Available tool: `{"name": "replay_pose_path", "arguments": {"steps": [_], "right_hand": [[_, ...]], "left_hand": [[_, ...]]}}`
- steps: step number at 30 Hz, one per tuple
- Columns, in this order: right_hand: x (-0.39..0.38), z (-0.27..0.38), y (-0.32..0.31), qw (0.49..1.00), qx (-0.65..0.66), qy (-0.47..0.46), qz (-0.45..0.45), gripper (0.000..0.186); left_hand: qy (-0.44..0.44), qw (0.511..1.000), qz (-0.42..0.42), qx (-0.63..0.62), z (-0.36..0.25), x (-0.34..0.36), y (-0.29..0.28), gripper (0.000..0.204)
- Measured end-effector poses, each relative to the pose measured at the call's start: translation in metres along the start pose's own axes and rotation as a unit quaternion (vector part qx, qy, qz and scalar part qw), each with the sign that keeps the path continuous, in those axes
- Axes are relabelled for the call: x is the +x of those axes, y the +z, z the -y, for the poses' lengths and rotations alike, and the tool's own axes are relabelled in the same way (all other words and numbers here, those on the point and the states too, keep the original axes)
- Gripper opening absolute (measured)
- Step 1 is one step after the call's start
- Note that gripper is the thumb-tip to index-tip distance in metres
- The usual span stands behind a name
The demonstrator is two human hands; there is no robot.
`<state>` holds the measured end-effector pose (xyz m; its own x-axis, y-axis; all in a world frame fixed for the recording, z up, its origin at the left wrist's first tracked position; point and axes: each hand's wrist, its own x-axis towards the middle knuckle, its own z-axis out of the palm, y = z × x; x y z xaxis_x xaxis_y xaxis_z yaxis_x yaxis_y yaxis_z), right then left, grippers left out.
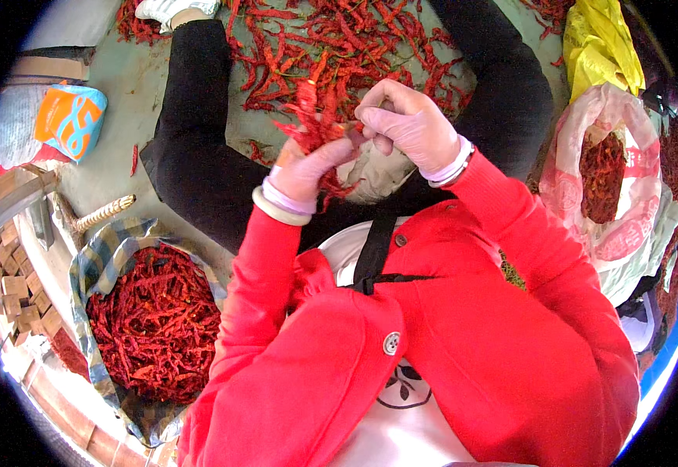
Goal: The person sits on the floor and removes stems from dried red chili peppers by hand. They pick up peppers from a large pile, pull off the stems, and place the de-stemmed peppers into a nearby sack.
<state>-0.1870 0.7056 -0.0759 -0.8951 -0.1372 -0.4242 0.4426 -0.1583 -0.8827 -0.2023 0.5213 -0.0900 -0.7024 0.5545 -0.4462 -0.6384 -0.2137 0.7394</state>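
My left hand (302, 173), in a thin pale glove, is closed around a bunch of dried red chili peppers (308, 117). Some peppers stick up past the thumb and others hang below the hand. Just to the right, my gloved right hand (417, 128) is pinched, thumb against fingers. Whatever lies in that pinch, if anything, is too small to make out. A crumpled whitish bag or cloth (378, 171) shows beneath both hands. Between my black-clad legs spreads a loose pile of red chili peppers (339, 54), some with greenish stems.
On the left, a checked cloth sack (94, 265) holds many red chilies. Above it are a curved pale rod (105, 214) and an orange-and-blue packet (72, 122). Wooden blocks (16, 288) lie at far left. At right stand a red-and-white plastic bag (639, 187) and a yellow bag (600, 50).
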Motion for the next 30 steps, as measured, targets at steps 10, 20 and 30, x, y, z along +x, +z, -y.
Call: {"name": "replay_pose_path", "arguments": {"steps": [10,20,30], "right_hand": [[0.003,-0.015,-0.010,0.990,-0.079,-0.079,-0.091,0.010],[-0.049,-0.030,-0.073,0.918,0.216,0.199,0.267,0.027],[-0.024,-0.026,-0.024,0.894,-0.325,-0.234,-0.199,0.004]], "left_hand": [[0.039,0.999,0.033,0.019,0.028,0.020,0.011,0.011],[0.185,0.908,0.173,0.334,0.032,0.001,0.041,0.026],[0.091,0.974,-0.065,0.199,0.044,0.022,0.052,0.013]]}}
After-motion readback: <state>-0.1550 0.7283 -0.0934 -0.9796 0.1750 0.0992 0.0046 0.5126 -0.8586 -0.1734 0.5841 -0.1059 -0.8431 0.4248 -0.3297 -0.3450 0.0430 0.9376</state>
